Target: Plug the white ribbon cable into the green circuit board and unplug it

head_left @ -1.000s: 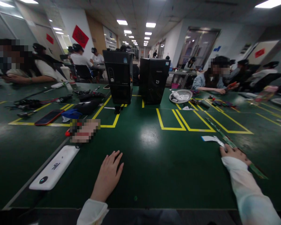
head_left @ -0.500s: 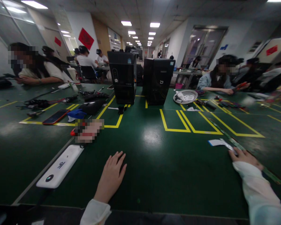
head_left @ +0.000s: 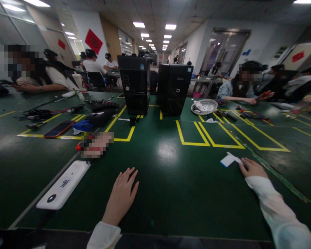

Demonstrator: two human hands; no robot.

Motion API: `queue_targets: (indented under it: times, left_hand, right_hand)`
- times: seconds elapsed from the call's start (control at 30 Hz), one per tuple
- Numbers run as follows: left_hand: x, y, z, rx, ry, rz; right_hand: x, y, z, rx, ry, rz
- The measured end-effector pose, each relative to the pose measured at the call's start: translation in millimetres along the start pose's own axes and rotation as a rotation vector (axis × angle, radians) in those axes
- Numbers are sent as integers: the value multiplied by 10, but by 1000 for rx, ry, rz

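Yellow tape (head_left: 195,144) marks out boxes across the green table (head_left: 186,197) in a long, lit room. At the far left a person (head_left: 58,79) leans on the tabletop; nearer lie a dark phone (head_left: 59,129) with a red edge and, nearest, a white device (head_left: 64,185). Right of it, the person's left hand (head_left: 123,188) is palm down, empty, fingers slightly spread. Two black computer cases (head_left: 134,84) (head_left: 175,90) stand upright at the far middle, with a white basket (head_left: 204,107) to their right. On the near right, a blue-ended white strip (head_left: 228,160) has its right end pinched in the right hand (head_left: 254,168), just beside a long green board (head_left: 282,180).
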State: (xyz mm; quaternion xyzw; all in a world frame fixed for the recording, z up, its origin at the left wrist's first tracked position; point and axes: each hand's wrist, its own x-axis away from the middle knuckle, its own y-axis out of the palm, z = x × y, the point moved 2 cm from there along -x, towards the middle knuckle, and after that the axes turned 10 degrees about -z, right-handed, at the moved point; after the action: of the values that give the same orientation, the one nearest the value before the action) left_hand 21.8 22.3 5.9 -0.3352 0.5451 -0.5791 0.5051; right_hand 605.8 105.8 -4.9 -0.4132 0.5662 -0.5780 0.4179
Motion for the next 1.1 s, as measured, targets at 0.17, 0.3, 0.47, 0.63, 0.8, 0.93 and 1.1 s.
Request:
queue_targets:
  times: [0.17, 0.3, 0.47, 0.63, 0.8, 0.93, 1.1]
  left_hand:
    - [4, -1, -4, 19, 5, 16]
    - [-3, -12, 0, 36, -10, 14]
    - [-1, -86, 9, 118, 10, 62]
    - [16, -178, 123, 170, 199, -24]
    - [17, -211, 222, 196, 299, -99]
    - [16, -218, 221, 218, 277, -97]
    - [32, -228, 198, 230, 261, -87]
  right_hand:
    - [-2, -30, -805, -135, -423, 158]
    - [180, -92, -1681, -260, -792, 173]
    - [656, -124, -2669, -359, -1108, 169]
    - [1189, -82, -3208, -394, -1316, 86]
    - [1437, -85, -3301, -405, -1408, 20]
    - [1153, 2, -3077, -367, -1257, 110]
    - [357, 67, -2191, -251, -618, 260]
